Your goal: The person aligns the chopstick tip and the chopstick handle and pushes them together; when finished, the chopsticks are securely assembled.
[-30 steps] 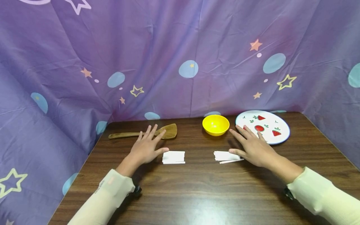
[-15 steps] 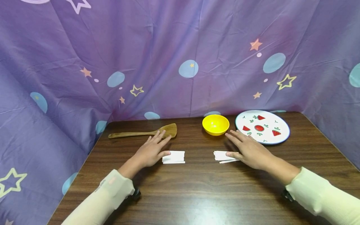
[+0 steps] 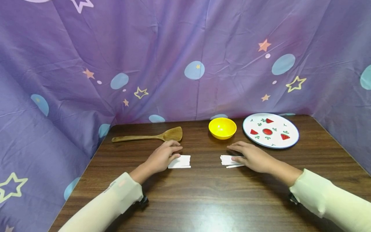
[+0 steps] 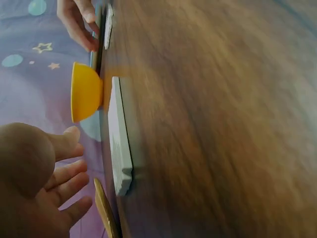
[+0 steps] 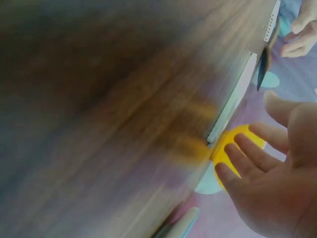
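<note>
Two flat bundles of thin white sticks lie on the wooden table. My left hand (image 3: 160, 158) hovers over the outer end of the left bundle (image 3: 182, 161), its thumb overlapping the sticks in the head view. In the left wrist view, a gap shows between loosely bent fingers (image 4: 69, 188) and the bundle (image 4: 118, 144). Above the right bundle (image 3: 225, 159) hangs my right hand (image 3: 255, 158), fingers relaxed and holding nothing. The right wrist view shows that hand (image 5: 277, 173) apart from its sticks (image 5: 235, 101). One stick lies slightly askew at the right bundle's near side.
A wooden spatula (image 3: 172, 134) lies behind my left hand. Farther back, a yellow bowl (image 3: 222, 129) stands left of a white oval plate (image 3: 278, 127) with watermelon pictures. A purple patterned curtain (image 3: 171, 64) hangs behind the table (image 3: 203, 193).
Both hands have come lower and nearer to the stick bundles, and their spread fingers have drawn together and bent. The spatula and plate show more fully now. The bundles lie where they were.
</note>
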`<state>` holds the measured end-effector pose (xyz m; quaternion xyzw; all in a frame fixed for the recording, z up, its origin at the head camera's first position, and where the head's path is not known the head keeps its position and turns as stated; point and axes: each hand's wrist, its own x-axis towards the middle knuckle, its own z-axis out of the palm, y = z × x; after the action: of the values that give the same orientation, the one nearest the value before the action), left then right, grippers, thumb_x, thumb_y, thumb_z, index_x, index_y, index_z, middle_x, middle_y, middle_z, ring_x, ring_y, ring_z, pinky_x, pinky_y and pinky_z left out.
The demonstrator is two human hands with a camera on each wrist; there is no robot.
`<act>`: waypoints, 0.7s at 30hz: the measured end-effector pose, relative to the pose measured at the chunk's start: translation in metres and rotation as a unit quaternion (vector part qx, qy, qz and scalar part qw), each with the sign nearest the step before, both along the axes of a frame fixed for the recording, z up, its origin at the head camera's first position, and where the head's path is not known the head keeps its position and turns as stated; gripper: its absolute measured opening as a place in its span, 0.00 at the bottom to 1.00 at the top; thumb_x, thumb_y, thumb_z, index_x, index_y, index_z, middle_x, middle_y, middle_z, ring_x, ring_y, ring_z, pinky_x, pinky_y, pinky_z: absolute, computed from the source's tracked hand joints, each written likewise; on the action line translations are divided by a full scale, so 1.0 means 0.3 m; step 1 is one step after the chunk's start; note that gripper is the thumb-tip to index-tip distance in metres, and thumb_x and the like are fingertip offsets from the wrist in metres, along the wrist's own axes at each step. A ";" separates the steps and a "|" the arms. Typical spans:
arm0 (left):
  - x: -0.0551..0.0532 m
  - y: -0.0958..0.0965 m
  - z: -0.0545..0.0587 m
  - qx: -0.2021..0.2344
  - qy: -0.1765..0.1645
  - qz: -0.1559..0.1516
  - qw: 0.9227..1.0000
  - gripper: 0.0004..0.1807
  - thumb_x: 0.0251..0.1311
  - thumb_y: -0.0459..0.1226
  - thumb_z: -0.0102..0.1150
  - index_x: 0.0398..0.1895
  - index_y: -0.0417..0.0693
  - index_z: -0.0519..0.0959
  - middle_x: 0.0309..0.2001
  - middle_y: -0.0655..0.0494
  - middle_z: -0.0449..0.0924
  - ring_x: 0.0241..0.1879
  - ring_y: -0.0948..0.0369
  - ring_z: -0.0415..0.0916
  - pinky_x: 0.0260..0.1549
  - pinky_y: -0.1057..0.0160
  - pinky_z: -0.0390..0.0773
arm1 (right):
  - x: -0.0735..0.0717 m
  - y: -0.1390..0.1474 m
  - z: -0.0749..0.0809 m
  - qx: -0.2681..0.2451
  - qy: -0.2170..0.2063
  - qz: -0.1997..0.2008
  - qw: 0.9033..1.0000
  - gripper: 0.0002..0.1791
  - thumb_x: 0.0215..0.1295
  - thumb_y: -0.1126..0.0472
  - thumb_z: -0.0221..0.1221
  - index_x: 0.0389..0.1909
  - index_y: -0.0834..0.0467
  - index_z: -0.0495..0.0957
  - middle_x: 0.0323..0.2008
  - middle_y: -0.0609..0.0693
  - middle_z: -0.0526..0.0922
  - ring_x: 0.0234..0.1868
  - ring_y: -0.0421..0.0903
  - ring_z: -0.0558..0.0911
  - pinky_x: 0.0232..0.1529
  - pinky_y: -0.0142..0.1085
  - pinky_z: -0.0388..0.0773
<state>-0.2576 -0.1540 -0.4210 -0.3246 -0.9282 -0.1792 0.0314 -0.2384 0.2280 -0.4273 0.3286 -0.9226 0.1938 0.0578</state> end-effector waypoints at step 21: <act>-0.038 0.056 -0.039 0.057 -0.058 0.007 0.997 0.08 0.64 0.32 0.68 0.44 0.40 0.89 0.41 0.51 0.86 0.42 0.57 0.81 0.44 0.61 0.80 | -0.047 -0.052 -0.025 -0.073 -0.089 -0.037 0.993 0.08 0.61 0.64 0.71 0.42 0.57 0.90 0.34 0.43 0.85 0.34 0.38 0.76 0.36 0.32 0.72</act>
<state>-0.2690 -0.1371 -0.4327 -0.3049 -0.9189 -0.2502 -0.0032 -0.2524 0.2125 -0.4347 0.2707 -0.9190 0.2866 0.0061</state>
